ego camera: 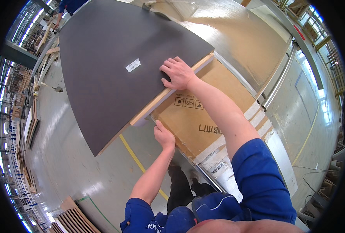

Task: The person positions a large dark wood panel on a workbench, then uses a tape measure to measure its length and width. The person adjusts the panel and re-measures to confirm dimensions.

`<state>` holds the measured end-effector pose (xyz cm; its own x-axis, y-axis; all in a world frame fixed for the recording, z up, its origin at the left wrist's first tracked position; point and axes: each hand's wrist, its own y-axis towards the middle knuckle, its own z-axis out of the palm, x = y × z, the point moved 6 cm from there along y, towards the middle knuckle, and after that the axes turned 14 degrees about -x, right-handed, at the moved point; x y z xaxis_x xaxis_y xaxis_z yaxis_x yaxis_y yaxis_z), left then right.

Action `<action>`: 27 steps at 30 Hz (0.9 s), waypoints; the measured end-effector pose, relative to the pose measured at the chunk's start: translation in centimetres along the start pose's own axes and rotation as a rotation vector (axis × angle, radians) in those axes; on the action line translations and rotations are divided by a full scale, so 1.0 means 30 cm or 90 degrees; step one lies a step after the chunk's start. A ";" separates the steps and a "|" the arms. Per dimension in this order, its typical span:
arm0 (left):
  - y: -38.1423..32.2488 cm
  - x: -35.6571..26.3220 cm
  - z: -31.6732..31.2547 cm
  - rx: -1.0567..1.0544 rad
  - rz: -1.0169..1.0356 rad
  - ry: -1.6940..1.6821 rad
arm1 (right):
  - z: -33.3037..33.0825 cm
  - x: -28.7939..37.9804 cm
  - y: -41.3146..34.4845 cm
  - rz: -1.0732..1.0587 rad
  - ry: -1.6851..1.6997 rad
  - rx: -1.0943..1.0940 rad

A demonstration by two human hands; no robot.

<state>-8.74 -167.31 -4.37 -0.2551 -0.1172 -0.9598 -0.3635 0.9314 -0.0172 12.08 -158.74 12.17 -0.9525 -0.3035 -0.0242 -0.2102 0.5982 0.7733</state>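
Observation:
A large dark grey panel lies before me, bearing a small white label with writing. A pale wooden strip runs along the panel's near edge. My right hand rests palm down on the panel by this edge, fingers spread. Lower down, my left hand is at the left edge of a cardboard-covered bench, its thumb pointing up towards the panel's underside. The fingers of my left hand are curled and partly hidden, so their hold is unclear. The panel overhangs the bench at the lower left.
Beyond the bench lies a broad brown, shiny surface with a metal rail along its right side. Another person stands at the panel's far end. Slatted boards lie at the lower left. A cable trails across the floor at right.

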 end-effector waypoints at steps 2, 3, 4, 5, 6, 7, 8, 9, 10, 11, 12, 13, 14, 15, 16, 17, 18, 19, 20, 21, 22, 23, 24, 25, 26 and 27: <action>0.001 -0.010 -0.003 0.003 0.010 -0.005 | 0.004 -0.003 0.003 0.002 0.002 0.008; 0.001 -0.009 -0.005 0.002 -0.001 0.000 | 0.006 -0.005 0.002 0.006 0.000 0.014; 0.000 -0.010 -0.008 0.003 -0.005 -0.002 | 0.008 -0.004 0.002 0.009 0.005 0.013; 0.001 -0.012 -0.007 0.003 -0.008 -0.015 | 0.010 -0.004 0.004 0.011 0.005 0.013; 0.002 -0.010 -0.007 0.009 -0.016 -0.008 | 0.017 -0.004 0.004 0.017 0.005 0.030; 0.003 -0.006 -0.006 0.014 -0.023 -0.007 | 0.014 -0.002 0.006 0.014 0.007 0.020; 0.004 -0.005 -0.009 0.018 -0.024 -0.014 | 0.018 0.000 0.005 0.018 0.010 0.027; 0.005 0.002 -0.008 0.021 -0.029 -0.004 | 0.019 0.001 0.004 0.020 0.007 0.029; 0.006 0.003 -0.009 0.022 -0.024 -0.005 | 0.020 0.007 0.002 0.017 0.008 0.033; 0.009 0.003 -0.006 0.029 -0.015 -0.009 | 0.021 0.008 0.002 0.021 0.009 0.036; 0.006 0.011 -0.019 0.030 -0.027 0.007 | 0.029 0.011 -0.004 0.035 0.019 0.061; 0.007 0.014 -0.020 0.034 -0.032 0.006 | 0.024 0.012 -0.002 0.036 0.018 0.046; 0.008 0.017 -0.019 0.038 -0.041 -0.001 | 0.026 0.012 0.001 0.036 0.019 0.047; 0.013 0.011 -0.015 0.036 -0.036 0.007 | 0.029 0.005 0.010 0.040 0.022 0.050; 0.013 0.012 -0.020 0.037 -0.036 0.013 | 0.031 0.008 0.011 0.041 0.023 0.054; 0.014 0.004 -0.025 0.039 -0.028 0.013 | 0.033 0.009 0.014 0.047 0.024 0.061; 0.021 -0.001 -0.018 0.041 -0.030 0.020 | 0.035 0.002 0.022 0.048 0.020 0.063; 0.023 -0.008 -0.021 0.043 -0.028 0.027 | 0.034 0.003 0.026 0.049 0.018 0.059; 0.024 -0.016 -0.025 0.042 -0.022 0.026 | 0.033 0.006 0.029 0.049 0.016 0.054; 0.023 -0.019 -0.032 0.044 -0.029 0.034 | 0.036 0.010 0.028 0.056 0.014 0.064; 0.023 -0.025 -0.033 0.040 -0.031 0.033 | 0.035 0.008 0.031 0.058 0.016 0.062; 0.023 -0.030 -0.039 0.039 -0.034 0.030 | 0.039 0.008 0.031 0.067 0.018 0.073; 0.022 -0.035 -0.045 0.037 -0.037 0.039 | 0.044 0.008 0.031 0.075 0.021 0.085; 0.024 -0.041 -0.043 0.037 -0.038 0.040 | 0.047 0.004 0.036 0.077 0.024 0.089; 0.025 -0.050 -0.049 0.039 -0.023 0.029 | 0.050 0.006 0.036 0.081 0.029 0.095; 0.028 -0.047 -0.052 0.042 -0.044 0.042 | 0.054 0.003 0.038 0.087 0.033 0.101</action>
<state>-10.08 -166.91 -2.58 -0.2912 -0.2030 -0.9349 -0.3231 0.9407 -0.1037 11.40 -156.90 12.03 -0.9627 -0.2469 0.1106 -0.1153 0.7443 0.6578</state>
